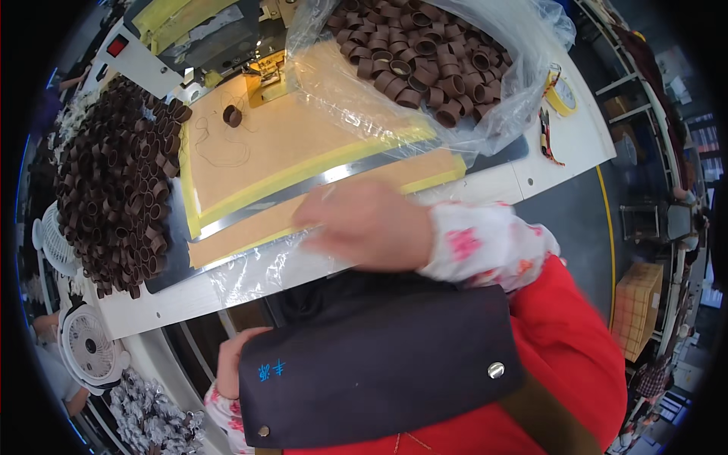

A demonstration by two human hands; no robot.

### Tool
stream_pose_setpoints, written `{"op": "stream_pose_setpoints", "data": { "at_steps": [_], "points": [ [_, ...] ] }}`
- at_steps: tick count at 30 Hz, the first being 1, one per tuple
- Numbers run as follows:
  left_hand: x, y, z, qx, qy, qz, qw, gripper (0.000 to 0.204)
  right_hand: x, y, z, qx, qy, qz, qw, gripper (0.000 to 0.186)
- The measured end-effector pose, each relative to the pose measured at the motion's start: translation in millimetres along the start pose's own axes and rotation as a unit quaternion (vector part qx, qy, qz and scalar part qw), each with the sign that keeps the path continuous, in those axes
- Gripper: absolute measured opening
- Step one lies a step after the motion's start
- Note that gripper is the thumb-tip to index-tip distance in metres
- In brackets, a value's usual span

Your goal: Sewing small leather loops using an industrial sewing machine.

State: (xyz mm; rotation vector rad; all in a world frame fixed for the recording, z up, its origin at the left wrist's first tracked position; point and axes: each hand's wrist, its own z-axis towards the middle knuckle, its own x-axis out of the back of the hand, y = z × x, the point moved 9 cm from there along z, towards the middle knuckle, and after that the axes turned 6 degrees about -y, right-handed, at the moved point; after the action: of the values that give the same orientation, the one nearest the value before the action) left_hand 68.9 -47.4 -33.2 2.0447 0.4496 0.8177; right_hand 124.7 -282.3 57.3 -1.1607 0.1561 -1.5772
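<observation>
My right hand (364, 224), blurred by motion, hovers at the table's front edge beside a crumpled clear plastic sheet (250, 269); its grip is unclear. My left hand (235, 350) is low, its curled fingers partly behind the dark apron (379, 371), with what they hold hidden. Ahead is a tan work sheet (303, 114) edged in yellow tape, with a metal strip, loose thread, a single brown ring (232, 114) and a gold machine foot (264, 76). A heap of brown rings (114, 189) lies left; more (425, 57) fill a clear bag at back right.
A yellow tape roll (560, 95) and small snips (547, 140) lie on the table's right. Fans (87, 341) stand at left, near a pile of grey pieces (152, 413). A walkway, cardboard box (637, 307) and shelving are at right. Other people appear at both edges.
</observation>
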Motion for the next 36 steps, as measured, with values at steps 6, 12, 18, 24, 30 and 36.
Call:
{"op": "stream_pose_setpoints", "data": {
  "at_steps": [6, 12, 18, 24, 30, 36],
  "points": [
    [90.8, 93.6, 102.3, -0.178, 0.218, 0.204, 0.938, 0.028, 166.1, 91.0, -71.4, -0.300, 0.160, -0.400, 0.851, 0.014],
    [92.8, 116.4, 228.4, -0.250, 0.294, 0.400, 0.831, 0.039, 165.3, 133.6, -80.1, -0.334, 0.159, -0.283, 0.885, 0.014],
    [133.5, 96.0, 255.9, -0.232, 0.324, 0.491, 0.774, 0.029, 177.4, 131.7, -73.1, -0.394, 0.143, -0.282, 0.863, 0.015],
    [129.9, 99.0, 259.0, -0.171, 0.293, 0.591, 0.732, 0.039, 171.2, 135.1, -77.5, -0.389, 0.152, -0.284, 0.863, 0.019],
    [102.8, 116.5, 268.2, -0.266, 0.275, 0.352, 0.854, 0.045, 160.5, 136.8, -73.6, -0.390, 0.129, -0.281, 0.868, 0.017],
    [103.1, 116.3, 278.2, -0.222, 0.297, 0.454, 0.810, 0.037, 121.1, 104.7, 20.6, -0.291, 0.200, 0.043, 0.935, 0.020]
  ]
}}
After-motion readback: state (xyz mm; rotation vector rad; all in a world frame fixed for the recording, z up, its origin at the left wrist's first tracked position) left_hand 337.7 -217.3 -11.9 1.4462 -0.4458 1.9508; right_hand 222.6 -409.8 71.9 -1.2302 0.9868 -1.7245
